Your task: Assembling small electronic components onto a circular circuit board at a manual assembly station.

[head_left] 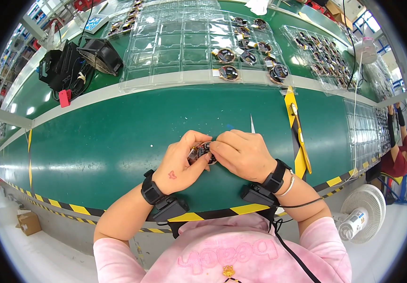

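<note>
Over the green bench top (118,141), a small round circuit board (205,149) with dark parts and a pale rim is held between my hands. My left hand (181,159) grips it from the left, its thumb lying across the near side. At the board's right edge, the bent fingers of my right hand (245,153) are pinched together and hide part of it. A thin pale pointed piece (252,124) sticks out beyond my right knuckles; whether that hand holds it, I cannot tell. Both wrists wear black straps with small black boxes.
Clear plastic trays (166,56) holding several round boards (225,55) stand along the back. More trays lie at the right. A yellow tool (301,139) rests on striped tape. Back left is a black fan (100,55); a white fan (363,214) stands lower right, near another person (397,158).
</note>
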`<state>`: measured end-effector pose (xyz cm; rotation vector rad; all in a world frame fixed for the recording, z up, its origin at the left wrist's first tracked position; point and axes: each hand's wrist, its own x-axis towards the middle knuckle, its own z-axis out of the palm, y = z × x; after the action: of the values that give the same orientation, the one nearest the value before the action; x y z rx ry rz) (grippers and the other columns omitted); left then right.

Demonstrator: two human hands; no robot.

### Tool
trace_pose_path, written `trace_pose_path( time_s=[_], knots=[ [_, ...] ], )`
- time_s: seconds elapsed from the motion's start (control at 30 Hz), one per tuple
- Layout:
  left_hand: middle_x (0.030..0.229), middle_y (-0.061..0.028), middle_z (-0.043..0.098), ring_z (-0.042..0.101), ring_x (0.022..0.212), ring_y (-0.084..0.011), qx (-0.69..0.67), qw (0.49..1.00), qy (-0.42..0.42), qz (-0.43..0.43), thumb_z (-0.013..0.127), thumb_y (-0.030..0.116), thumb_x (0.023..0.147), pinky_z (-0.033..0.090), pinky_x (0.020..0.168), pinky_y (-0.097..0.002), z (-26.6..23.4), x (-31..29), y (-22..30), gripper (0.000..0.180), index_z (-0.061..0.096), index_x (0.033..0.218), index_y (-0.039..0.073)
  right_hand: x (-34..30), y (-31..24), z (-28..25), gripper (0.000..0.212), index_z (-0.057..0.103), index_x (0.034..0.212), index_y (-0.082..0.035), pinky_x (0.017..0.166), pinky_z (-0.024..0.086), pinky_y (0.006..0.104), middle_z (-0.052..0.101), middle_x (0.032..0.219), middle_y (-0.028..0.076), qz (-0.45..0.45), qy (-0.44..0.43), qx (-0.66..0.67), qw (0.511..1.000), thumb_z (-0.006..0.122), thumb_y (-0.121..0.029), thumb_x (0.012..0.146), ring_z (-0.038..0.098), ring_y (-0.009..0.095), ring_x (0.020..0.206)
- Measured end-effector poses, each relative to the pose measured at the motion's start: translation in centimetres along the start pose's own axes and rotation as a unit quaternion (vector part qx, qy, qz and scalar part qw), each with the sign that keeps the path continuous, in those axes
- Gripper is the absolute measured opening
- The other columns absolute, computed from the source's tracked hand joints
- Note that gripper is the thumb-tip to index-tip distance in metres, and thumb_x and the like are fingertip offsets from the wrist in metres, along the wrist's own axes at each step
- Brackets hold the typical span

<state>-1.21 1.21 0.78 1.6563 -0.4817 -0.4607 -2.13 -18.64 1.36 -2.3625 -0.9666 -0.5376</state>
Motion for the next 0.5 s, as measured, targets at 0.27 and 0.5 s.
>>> trace_pose_path(
  time_s=[0.27,0.5],
  knots=[
    [0.098,-0.0098,0.064,0.064,0.074,-0.0115,-0.011,1.000,-0.011,-0.009,0.056,-0.003,0.089,0.052,0.066,-0.0245,-0.05,0.07,0.31,0.026,0.049,0.114,-0.002,-0.14,-0.07,-0.08,0.018,0.063,0.088,-0.008,0.053,0.049,0.0298,0.059,0.082,0.002,-0.003,-0.010,-0.007,1.000,0.072,-0.007,0.072,0.059,0.018,0.065],
    [0.097,-0.0085,0.064,0.064,0.076,-0.0115,0.005,1.000,-0.015,0.001,0.057,-0.003,0.089,0.052,0.067,-0.0248,-0.20,0.11,-0.02,0.027,0.049,0.115,-0.001,-0.01,0.06,-0.36,0.020,0.063,0.090,-0.009,0.052,0.049,0.0296,0.059,0.082,0.002,0.012,-0.019,-0.004,1.000,0.072,-0.007,0.072,0.061,0.018,0.065]
  ],
)
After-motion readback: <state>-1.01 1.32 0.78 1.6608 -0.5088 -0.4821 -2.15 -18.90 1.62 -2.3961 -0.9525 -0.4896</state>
